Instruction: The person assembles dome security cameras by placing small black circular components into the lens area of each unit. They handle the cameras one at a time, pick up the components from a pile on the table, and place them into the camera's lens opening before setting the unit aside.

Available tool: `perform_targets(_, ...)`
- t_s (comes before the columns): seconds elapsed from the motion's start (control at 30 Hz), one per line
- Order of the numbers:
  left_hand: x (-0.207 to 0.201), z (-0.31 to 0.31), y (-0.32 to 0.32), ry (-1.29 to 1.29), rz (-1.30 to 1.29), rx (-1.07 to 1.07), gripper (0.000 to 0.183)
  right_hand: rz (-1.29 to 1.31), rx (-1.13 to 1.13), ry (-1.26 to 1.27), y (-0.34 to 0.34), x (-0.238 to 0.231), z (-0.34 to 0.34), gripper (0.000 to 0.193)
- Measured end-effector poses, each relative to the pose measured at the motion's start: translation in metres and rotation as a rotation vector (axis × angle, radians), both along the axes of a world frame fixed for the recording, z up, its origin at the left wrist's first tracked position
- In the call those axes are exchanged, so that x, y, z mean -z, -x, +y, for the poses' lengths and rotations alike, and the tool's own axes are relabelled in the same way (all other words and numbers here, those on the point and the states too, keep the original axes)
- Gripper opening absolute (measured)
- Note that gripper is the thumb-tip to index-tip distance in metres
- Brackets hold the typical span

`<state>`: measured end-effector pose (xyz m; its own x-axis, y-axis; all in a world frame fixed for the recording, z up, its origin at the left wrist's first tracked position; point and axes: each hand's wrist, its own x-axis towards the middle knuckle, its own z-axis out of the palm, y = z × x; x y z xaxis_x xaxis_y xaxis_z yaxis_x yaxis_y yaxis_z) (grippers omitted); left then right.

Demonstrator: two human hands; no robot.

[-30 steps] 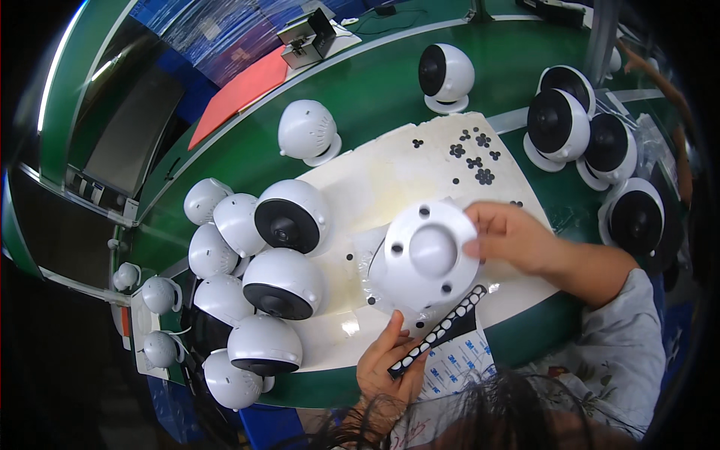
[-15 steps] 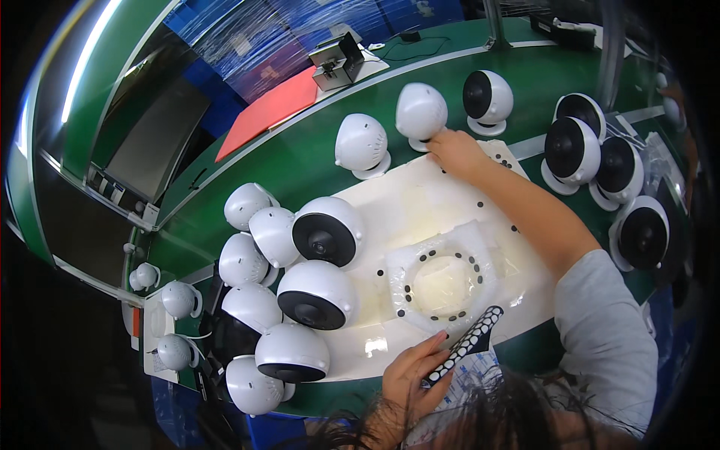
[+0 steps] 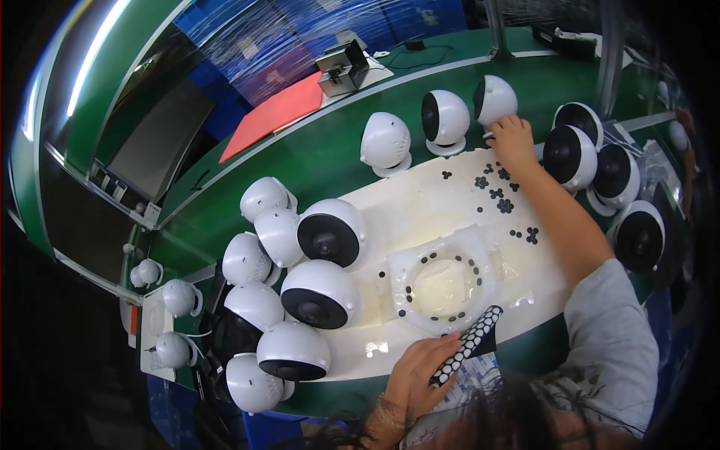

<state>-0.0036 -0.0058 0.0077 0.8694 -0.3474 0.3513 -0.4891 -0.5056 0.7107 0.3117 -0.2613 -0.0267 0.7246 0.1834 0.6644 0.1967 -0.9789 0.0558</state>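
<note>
My right hand [image 3: 513, 144] reaches to the back of the table, its fingers closed round the base of a white ball-shaped camera [image 3: 498, 99]. Left of it in the same row stand a second camera [image 3: 448, 120], its black front facing left, and a third [image 3: 387, 141] with a slotted white back. In my left hand [image 3: 426, 367], near the front edge, is a black strip with white round spots [image 3: 472, 341]. Just beyond it, a translucent padded ring [image 3: 401, 277] lies on a cream sheet [image 3: 405, 201], with small black dots set around its circle.
Several white cameras [image 3: 313, 294] crowd the left side, and more [image 3: 571, 157] stand at the right. Small black discs [image 3: 504, 205] are scattered on the sheet's right part. Behind are a red board [image 3: 270, 120], a metal box [image 3: 343, 69] and wrapped blue crates [image 3: 360, 22].
My right hand has moved right, from the middle camera to the rightmost one in the back row. The middle camera now shows its black front. My left hand keeps the strip.
</note>
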Motion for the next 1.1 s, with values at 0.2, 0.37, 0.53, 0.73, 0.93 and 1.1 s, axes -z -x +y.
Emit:
perform_targets(0.2, -0.002, 0.005, 0.002, 0.032, 0.019, 0.042, 0.045, 0.084, -0.211, -0.176, 0.079, -0.086, 0.034, 0.024)
perform_targets(0.37, -0.001, 0.006, 0.004, 0.054, -0.013, 0.102, 0.044, 0.402, -0.692, -0.744, 0.142, -0.122, 0.050, 0.027)
perform_targets(0.53, -0.002, 0.007, 0.007, 0.089, -0.023, 0.040, 0.038, 0.833, -0.901, -0.801, 0.167, -0.098, 0.081, 0.030)
perform_targets(0.73, 0.000, 0.009, 0.006, 0.130, -0.011, 0.055, 0.040, 1.120, -0.911, -0.682, 0.144, -0.105, 0.086, 0.029)
perform_targets(0.93, -0.001, 0.005, 0.005, 0.130, -0.009, 0.092, 0.045, 0.242, -0.406, -0.719, 0.009, -0.050, 0.115, 0.075)
perform_targets(1.1, 0.005, 0.009, 0.003, 0.150, 0.008, 0.092, 0.048, 0.130, -0.256, -0.700, -0.017, -0.035, 0.134, 0.072)
